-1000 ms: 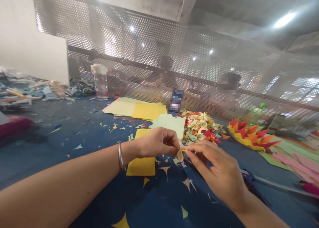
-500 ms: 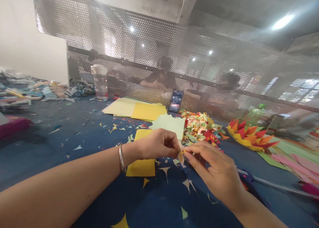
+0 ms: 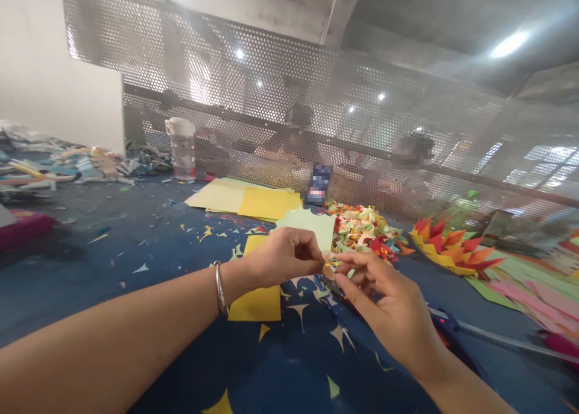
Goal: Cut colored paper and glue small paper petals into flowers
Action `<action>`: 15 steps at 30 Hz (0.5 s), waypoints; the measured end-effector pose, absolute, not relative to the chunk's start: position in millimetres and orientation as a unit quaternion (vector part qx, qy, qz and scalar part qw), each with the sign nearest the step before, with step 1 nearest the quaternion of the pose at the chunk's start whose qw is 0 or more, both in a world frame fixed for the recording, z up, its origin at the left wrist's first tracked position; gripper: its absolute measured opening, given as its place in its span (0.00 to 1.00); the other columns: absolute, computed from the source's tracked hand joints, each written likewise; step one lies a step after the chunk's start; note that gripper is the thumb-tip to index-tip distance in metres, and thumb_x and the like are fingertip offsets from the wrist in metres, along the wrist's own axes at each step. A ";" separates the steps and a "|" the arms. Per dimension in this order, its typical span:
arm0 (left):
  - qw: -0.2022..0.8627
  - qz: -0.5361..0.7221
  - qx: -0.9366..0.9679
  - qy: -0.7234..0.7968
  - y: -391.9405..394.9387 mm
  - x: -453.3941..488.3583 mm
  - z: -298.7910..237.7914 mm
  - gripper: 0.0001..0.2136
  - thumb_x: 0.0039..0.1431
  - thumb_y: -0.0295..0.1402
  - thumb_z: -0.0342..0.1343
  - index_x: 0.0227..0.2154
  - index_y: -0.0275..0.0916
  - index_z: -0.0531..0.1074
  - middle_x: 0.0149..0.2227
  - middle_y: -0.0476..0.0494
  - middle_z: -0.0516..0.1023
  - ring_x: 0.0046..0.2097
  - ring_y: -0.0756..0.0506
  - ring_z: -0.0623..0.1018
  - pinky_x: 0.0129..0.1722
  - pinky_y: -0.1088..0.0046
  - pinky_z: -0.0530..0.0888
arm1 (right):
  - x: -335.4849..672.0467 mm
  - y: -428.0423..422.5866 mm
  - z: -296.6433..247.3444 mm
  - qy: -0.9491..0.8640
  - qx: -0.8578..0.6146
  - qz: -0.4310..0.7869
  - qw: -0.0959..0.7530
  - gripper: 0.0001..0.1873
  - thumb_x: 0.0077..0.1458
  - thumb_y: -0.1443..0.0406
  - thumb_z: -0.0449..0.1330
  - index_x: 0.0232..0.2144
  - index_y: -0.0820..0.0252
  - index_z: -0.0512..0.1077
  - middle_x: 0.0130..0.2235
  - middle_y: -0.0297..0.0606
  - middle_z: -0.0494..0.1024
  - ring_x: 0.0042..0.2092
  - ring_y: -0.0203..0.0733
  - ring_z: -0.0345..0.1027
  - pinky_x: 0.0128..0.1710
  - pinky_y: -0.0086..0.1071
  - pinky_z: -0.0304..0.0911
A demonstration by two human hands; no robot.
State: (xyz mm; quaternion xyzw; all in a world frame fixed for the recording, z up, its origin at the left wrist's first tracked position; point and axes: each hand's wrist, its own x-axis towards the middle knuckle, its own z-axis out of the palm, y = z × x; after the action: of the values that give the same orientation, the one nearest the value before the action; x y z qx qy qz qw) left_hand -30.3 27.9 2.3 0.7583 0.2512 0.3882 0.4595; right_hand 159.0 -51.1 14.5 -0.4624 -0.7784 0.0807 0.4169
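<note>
Over the dark blue tabletop, my left hand (image 3: 289, 257) is closed, thumb and index finger pinching a small pale paper flower (image 3: 328, 271) with a yellow spot at its middle. From the other side, my right hand (image 3: 384, 299) holds the flower's edge between thumb and index finger, its other fingers curled. Under the hands lie a thin blue tool (image 3: 337, 318) with a pointed end, partly hidden, and star-shaped paper offcuts (image 3: 300, 312). A yellow paper sheet (image 3: 257, 302) sits beneath my left wrist.
A heap of small paper flowers (image 3: 362, 227) lies beyond my right hand. Farther right are a red-orange paper bloom (image 3: 452, 251) and a glue gun (image 3: 441, 317). A phone (image 3: 319, 184), a bottle (image 3: 181, 148) and paper sheets (image 3: 217, 195) stand or lie before a perforated screen (image 3: 253, 106).
My right index finger and thumb have spread a little around the paper flower, which now shows its face more. My left hand keeps its pinch, slightly higher.
</note>
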 end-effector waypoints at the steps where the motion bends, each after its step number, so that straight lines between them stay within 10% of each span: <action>1: 0.459 0.399 0.753 0.251 27.2 -29.7 2.9 0.08 0.46 0.33 0.61 0.26 0.34 0.69 0.23 0.50 0.72 0.24 0.55 0.67 0.23 0.78 0.63 | 158.6 -51.0 14.6 -0.775 -0.464 0.087 0.420 0.12 0.55 0.64 0.58 0.43 0.55 0.69 0.32 0.34 0.75 0.26 0.33 0.67 0.24 0.28 0.67; 15: 0.379 0.416 0.783 0.265 16.0 -27.5 8.1 0.03 0.47 0.28 0.57 0.26 0.34 0.71 0.24 0.48 0.73 0.26 0.53 0.69 0.26 0.78 0.67 | 153.9 -52.4 20.7 -0.775 -0.463 0.083 0.422 0.07 0.55 0.63 0.57 0.36 0.59 0.71 0.28 0.34 0.73 0.23 0.32 0.63 0.22 0.27 0.62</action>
State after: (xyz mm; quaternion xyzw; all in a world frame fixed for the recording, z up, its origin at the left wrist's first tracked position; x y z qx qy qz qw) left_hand -27.5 16.0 8.1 0.7831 0.2650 0.4160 0.3787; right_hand 153.9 -52.4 20.7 -0.4631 -0.7750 0.0826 0.4220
